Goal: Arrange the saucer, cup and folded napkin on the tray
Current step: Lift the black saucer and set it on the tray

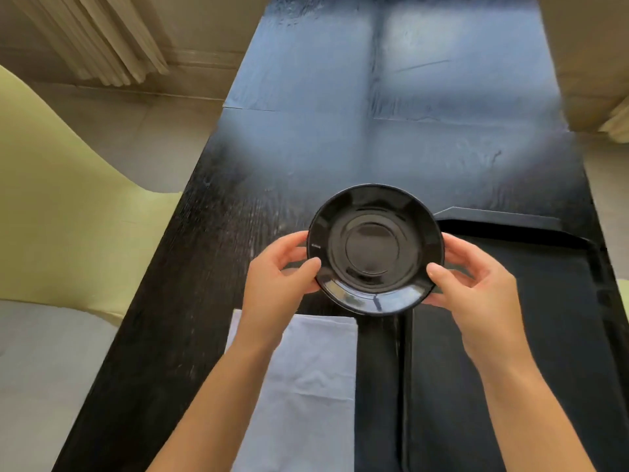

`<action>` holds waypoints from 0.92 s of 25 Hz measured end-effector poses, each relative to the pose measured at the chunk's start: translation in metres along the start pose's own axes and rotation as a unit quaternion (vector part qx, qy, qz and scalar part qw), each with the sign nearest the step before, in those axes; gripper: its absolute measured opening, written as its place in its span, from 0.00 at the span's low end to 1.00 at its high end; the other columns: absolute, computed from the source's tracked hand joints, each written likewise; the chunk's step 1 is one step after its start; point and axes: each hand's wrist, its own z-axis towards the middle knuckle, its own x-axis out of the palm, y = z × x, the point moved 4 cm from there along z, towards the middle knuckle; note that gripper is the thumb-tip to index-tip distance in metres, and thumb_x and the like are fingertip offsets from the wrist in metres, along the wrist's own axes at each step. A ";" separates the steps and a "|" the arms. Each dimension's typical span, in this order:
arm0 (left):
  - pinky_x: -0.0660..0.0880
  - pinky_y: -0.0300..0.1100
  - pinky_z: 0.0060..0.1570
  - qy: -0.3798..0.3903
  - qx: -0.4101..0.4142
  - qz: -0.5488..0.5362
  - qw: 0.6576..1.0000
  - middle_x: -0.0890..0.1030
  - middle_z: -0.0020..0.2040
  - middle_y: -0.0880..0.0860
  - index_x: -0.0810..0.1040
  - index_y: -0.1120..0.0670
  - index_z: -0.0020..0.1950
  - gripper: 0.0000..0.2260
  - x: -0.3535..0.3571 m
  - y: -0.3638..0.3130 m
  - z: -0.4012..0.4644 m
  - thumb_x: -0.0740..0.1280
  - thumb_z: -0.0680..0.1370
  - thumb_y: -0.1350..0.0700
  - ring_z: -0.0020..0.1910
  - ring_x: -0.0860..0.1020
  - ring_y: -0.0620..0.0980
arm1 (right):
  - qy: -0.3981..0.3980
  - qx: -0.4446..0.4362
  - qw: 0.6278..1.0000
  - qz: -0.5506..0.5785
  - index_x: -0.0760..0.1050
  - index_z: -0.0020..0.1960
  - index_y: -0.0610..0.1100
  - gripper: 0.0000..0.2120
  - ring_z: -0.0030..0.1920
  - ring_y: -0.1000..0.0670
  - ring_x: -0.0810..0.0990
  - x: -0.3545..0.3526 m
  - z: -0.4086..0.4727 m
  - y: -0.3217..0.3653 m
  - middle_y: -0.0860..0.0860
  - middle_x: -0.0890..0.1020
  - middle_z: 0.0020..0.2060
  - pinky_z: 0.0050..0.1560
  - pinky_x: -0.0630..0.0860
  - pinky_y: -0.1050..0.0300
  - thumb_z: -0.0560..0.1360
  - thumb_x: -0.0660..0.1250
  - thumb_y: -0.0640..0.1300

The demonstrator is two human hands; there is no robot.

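Observation:
A glossy black saucer [374, 248] is held above the dark table, just past the left rim of the black tray [510, 219]. My left hand [279, 270] grips its left edge with the thumb on top. My right hand [476, 284] grips its right edge the same way. A pale blue-white napkin [313, 379] lies flat on the table under my left forearm, left of the tray. No cup is in view.
The long black wooden table [238, 199] runs away from me. A yellow-green chair [68, 206] stands at its left side. Beige curtains [102, 39] hang at the far left, and a beige wall or cabinet [592, 63] is at the far right.

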 end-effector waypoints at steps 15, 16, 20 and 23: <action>0.81 0.46 0.48 -0.032 -0.070 0.118 0.990 0.81 0.43 0.52 0.72 0.51 0.68 0.22 0.180 0.091 0.012 0.67 0.75 0.63 0.39 0.82 0.47 | -0.065 0.122 0.990 0.009 0.74 0.63 0.43 0.20 0.45 0.54 0.81 -0.131 0.070 -0.106 0.48 0.82 0.47 0.32 0.80 0.65 0.75 0.62 0.28; 0.81 0.47 0.49 -0.037 -0.069 0.129 0.989 0.82 0.42 0.52 0.72 0.51 0.68 0.22 0.181 0.091 0.014 0.67 0.75 0.63 0.39 0.82 0.47 | -0.062 0.126 0.990 0.001 0.74 0.63 0.44 0.20 0.45 0.53 0.82 -0.131 0.073 -0.109 0.47 0.82 0.48 0.33 0.80 0.64 0.75 0.62 0.28; 0.79 0.49 0.52 -0.050 -0.064 0.170 0.982 0.83 0.37 0.51 0.72 0.52 0.68 0.23 0.182 0.088 0.017 0.69 0.74 0.63 0.40 0.82 0.49 | -0.065 0.117 0.989 -0.065 0.76 0.60 0.44 0.19 0.43 0.51 0.83 -0.133 0.081 -0.114 0.46 0.83 0.48 0.37 0.81 0.57 0.73 0.63 0.28; 0.79 0.49 0.52 -0.055 -0.062 0.184 0.979 0.83 0.37 0.51 0.72 0.52 0.69 0.24 0.181 0.087 0.015 0.70 0.74 0.61 0.40 0.82 0.48 | -0.059 0.099 0.985 -0.125 0.77 0.60 0.44 0.18 0.40 0.52 0.82 -0.136 0.085 -0.111 0.48 0.82 0.45 0.36 0.82 0.60 0.73 0.65 0.30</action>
